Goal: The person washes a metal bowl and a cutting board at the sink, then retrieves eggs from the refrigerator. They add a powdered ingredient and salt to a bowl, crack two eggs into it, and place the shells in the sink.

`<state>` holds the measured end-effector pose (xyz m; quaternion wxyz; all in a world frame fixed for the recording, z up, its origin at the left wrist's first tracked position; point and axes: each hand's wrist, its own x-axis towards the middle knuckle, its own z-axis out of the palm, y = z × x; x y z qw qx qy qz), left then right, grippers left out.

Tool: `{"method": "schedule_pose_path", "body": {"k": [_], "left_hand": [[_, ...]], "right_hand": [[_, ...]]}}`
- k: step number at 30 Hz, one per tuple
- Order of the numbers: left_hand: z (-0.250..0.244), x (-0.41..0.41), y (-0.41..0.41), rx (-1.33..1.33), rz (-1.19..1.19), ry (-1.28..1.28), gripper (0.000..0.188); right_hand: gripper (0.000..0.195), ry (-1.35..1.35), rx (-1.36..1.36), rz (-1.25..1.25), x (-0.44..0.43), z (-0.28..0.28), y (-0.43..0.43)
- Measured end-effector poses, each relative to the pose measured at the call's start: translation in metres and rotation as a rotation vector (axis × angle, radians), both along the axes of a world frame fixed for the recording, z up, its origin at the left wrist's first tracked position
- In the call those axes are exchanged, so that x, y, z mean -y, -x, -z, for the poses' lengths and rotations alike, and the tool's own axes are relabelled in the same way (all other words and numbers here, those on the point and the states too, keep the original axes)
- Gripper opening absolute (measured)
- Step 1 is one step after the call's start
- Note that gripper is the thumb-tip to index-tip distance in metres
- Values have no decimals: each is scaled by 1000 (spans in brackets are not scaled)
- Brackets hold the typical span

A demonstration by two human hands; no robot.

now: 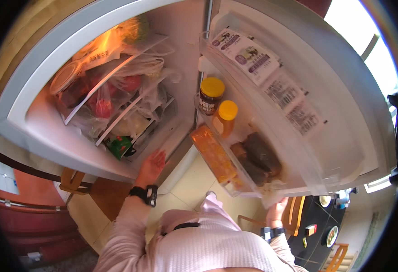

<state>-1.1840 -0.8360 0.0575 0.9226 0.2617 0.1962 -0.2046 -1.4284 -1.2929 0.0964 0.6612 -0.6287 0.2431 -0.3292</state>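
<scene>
My left hand [154, 164] is at the lower front of the open refrigerator compartment [182, 139], palm partly up, with nothing in it. Just beyond it, a green packet [119, 147] lies low in the compartment. My right hand [277, 206] is at the bottom edge of the open refrigerator door [348, 146], touching a crumpled whitish sheet or bag [270, 194]. Its grip is partly hidden. The lower door rack holds a dark jar with a yellow lid [210, 102], an orange-brown jar with a yellow lid [223, 119], an orange package [214, 154] and dark bagged food [262, 154].
Glass shelves [114, 73] carry plastic bags [144, 68] and a lidded tub [66, 80]. White printed packets [246, 56] fill the upper door rack. Wooden chairs [109, 193] stand on the tiled floor [180, 197]. Dishes stand on a black table [316, 234] at right.
</scene>
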Motion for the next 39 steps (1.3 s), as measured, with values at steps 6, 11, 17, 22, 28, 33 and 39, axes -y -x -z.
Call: {"method": "schedule_pose_path", "body": {"k": [6,11,17,22,28,33,39], "left_hand": [[136,-49,-81,-239,-521,141,30],[141,-42,-108,-223,-556,162,39],[134,-2,-143,-316,-560,234,34],[146,-15,-162,-201,-780,41,19],[108,2,-164,-283,-757,106,12],[60,14,-158,-337,-733,71,8],[76,21,-136,-334,-614,-46,19]], "right_hand": [[47,-44,-166,-74,162,28,-79],[33,245,-516,-101,275,76,-109],[28,598,-665,-181,321,72,-113],[61,-155,-367,-93,204,14,-137],[53,-225,-594,-134,136,9,-97],[53,-55,-613,-229,104,-1,-103],[35,-149,-602,-759,75,8,-134]]}}
